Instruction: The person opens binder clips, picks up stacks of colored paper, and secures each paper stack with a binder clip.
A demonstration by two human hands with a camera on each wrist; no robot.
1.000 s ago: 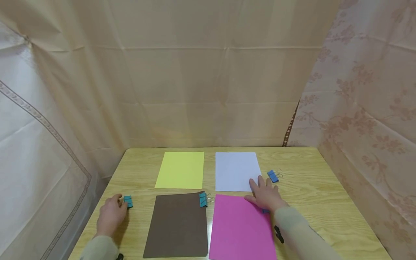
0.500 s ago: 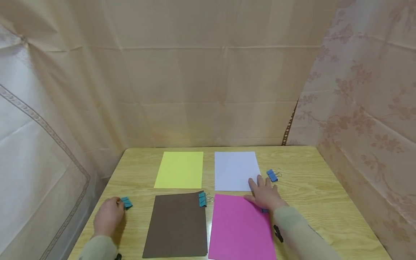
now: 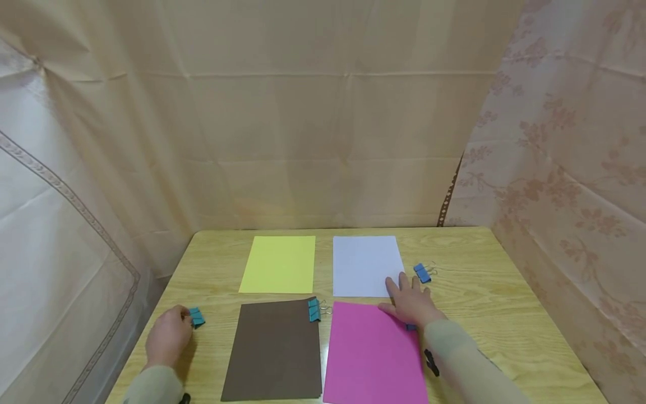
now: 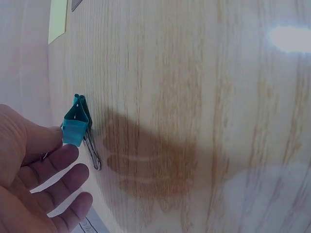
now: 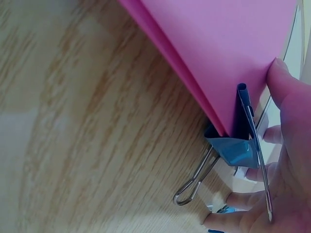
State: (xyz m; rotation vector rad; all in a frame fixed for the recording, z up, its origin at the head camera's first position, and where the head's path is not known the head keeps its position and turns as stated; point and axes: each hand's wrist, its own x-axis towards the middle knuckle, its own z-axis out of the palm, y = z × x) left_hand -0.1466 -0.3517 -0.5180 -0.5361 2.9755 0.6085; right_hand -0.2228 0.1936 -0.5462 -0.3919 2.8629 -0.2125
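The left hand point(image 3: 169, 336) pinches a teal binder clip point(image 3: 198, 318) at lower left of the head view; its lips point to the top of the left wrist view, one wire handle point(image 4: 91, 150) trailing down-right. In the head view the clip's long axis runs downward, slanting right. The right hand point(image 3: 411, 303) lies with fingers spread, thumb on pink paper point(image 3: 375, 359), mostly hiding a dark blue binder clip point(image 5: 238, 150). The pink paper's bottom edge is cut off. Beneath is a wood-grain table point(image 3: 504, 325); beige cloth point(image 3: 282, 123) hangs behind, floral drape point(image 3: 580, 168) at right.

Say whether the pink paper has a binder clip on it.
On. The right wrist view shows a blue binder clip straddling edges of the pink paper.
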